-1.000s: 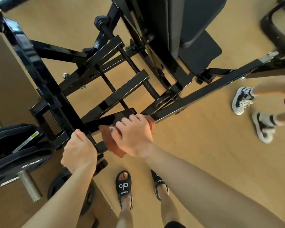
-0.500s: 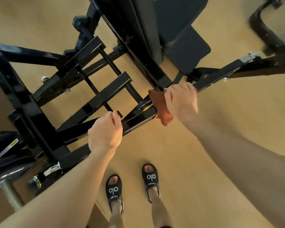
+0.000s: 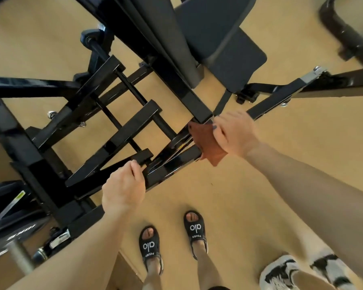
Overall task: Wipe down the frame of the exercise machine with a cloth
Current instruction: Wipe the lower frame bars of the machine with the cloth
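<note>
Head view: right hand (image 3: 234, 133) grips a rust-brown cloth (image 3: 206, 143) wrapped over the black steel frame bar (image 3: 172, 164); left hand (image 3: 124, 188) curls round the same bar, lower down. Recommended: keep the cloth folded around all bar faces, pressure even, strokes overlapping away from the bracing hand.

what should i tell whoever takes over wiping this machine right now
Right hand presses the rust-brown cloth onto the long black frame bar, near the joint below the seat pad.
Left hand grips the same bar lower down, steadying.
Done: cannot tell from this frame which stretches are already wiped.
Left: probably the bar's upper run toward the silver bracket, the crossbars and the upright.
A bystander's sneakers are close on the right.
</note>
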Demonstrator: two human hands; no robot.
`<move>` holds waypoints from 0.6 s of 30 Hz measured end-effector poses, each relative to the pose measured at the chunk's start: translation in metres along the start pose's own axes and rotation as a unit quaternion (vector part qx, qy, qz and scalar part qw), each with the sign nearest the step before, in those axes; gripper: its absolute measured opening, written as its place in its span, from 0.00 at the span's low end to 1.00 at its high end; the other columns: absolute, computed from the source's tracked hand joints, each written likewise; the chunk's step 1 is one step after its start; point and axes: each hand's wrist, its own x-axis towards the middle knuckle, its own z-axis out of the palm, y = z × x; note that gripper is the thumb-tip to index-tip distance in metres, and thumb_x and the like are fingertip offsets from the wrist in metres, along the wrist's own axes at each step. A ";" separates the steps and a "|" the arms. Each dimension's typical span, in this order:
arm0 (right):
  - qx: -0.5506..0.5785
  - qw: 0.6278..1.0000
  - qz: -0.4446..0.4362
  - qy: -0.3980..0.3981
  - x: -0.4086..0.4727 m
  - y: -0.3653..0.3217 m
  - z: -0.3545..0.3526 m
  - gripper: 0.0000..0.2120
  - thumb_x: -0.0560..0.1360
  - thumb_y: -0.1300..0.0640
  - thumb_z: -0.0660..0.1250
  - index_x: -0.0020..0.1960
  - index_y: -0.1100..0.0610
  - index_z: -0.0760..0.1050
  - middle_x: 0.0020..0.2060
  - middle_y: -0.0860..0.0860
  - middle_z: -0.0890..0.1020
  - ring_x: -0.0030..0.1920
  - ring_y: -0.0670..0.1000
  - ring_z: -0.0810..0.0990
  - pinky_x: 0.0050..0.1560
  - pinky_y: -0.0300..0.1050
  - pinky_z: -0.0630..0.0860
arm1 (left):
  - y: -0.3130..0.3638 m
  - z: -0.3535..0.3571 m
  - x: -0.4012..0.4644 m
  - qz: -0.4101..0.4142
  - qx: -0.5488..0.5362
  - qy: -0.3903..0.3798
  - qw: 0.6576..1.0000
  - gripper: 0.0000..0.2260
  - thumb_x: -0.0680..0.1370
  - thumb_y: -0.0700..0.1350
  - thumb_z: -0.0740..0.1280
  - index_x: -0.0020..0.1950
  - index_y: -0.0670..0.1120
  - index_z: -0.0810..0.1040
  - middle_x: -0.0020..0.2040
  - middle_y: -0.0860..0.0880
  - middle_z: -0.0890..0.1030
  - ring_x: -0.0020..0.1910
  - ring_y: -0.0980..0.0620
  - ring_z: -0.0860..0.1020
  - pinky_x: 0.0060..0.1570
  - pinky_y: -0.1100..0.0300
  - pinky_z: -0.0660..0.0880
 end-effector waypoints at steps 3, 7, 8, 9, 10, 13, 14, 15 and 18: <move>-0.050 0.989 0.136 0.020 -0.005 -0.001 -0.002 0.22 0.84 0.46 0.47 0.40 0.48 0.74 0.37 0.45 0.79 0.41 0.50 0.73 0.57 0.51 0.70 | 0.000 0.002 0.001 -0.004 0.007 0.001 1.000 0.19 0.87 0.52 0.51 0.42 0.49 0.75 0.33 0.54 0.77 0.33 0.56 0.79 0.34 0.59 0.77; -0.022 0.982 0.186 -0.003 -0.013 -0.099 0.009 0.20 0.82 0.41 0.47 0.38 0.45 0.70 0.38 0.42 0.76 0.44 0.49 0.75 0.66 0.56 0.69 | 0.002 0.000 0.002 -0.013 0.003 -0.005 1.000 0.20 0.87 0.52 0.51 0.40 0.49 0.74 0.32 0.52 0.78 0.32 0.54 0.79 0.34 0.57 0.77; -0.002 0.987 0.158 -0.001 -0.020 -0.125 0.016 0.21 0.82 0.41 0.49 0.39 0.45 0.73 0.38 0.42 0.78 0.46 0.50 0.76 0.67 0.56 0.68 | 0.002 0.000 0.002 -0.014 -0.001 -0.006 1.000 0.20 0.87 0.52 0.51 0.40 0.49 0.73 0.32 0.51 0.78 0.32 0.52 0.80 0.36 0.55 0.79; 0.022 0.991 0.133 0.003 -0.025 -0.145 0.022 0.21 0.83 0.42 0.49 0.40 0.47 0.76 0.40 0.44 0.81 0.47 0.51 0.78 0.68 0.56 0.67 | 0.003 0.000 0.003 -0.013 -0.003 -0.007 1.000 0.19 0.87 0.52 0.52 0.40 0.49 0.73 0.32 0.50 0.78 0.32 0.51 0.80 0.37 0.53 0.80; 0.044 0.993 0.109 0.001 -0.029 -0.157 0.024 0.22 0.83 0.43 0.49 0.42 0.47 0.78 0.42 0.45 0.82 0.47 0.51 0.78 0.68 0.55 0.67 | 0.003 -0.001 0.004 -0.008 0.002 -0.006 1.000 0.18 0.87 0.52 0.52 0.41 0.48 0.73 0.33 0.50 0.78 0.32 0.50 0.80 0.37 0.52 0.81; 0.052 0.998 -0.030 -0.022 -0.025 -0.132 0.020 0.24 0.85 0.44 0.48 0.44 0.50 0.79 0.41 0.46 0.82 0.44 0.51 0.77 0.60 0.50 0.71 | 0.003 -0.002 0.004 0.000 0.014 -0.004 1.000 0.18 0.87 0.50 0.53 0.41 0.48 0.73 0.33 0.49 0.78 0.32 0.49 0.80 0.36 0.51 0.81; 0.038 0.995 -0.075 -0.043 -0.020 -0.107 0.015 0.24 0.85 0.43 0.46 0.44 0.50 0.77 0.39 0.47 0.80 0.41 0.51 0.75 0.55 0.49 0.72 | 0.002 -0.001 0.003 -0.005 0.008 -0.002 1.000 0.19 0.87 0.51 0.52 0.40 0.48 0.73 0.32 0.49 0.78 0.31 0.50 0.80 0.35 0.52 0.80; 0.018 0.994 -0.088 -0.055 -0.013 -0.076 0.009 0.24 0.84 0.42 0.44 0.42 0.49 0.74 0.37 0.47 0.79 0.39 0.51 0.73 0.52 0.48 0.73 | 0.002 -0.001 0.002 -0.010 0.004 0.000 1.000 0.19 0.87 0.51 0.52 0.40 0.48 0.73 0.32 0.50 0.78 0.31 0.51 0.80 0.34 0.54 0.80; -0.052 0.998 0.017 -0.039 0.000 0.017 -0.011 0.21 0.84 0.44 0.43 0.40 0.48 0.68 0.37 0.49 0.80 0.39 0.52 0.71 0.53 0.50 0.71 | 0.000 0.001 0.003 -0.013 0.010 0.004 1.000 0.19 0.87 0.52 0.51 0.41 0.49 0.74 0.31 0.51 0.78 0.30 0.53 0.80 0.30 0.60 0.75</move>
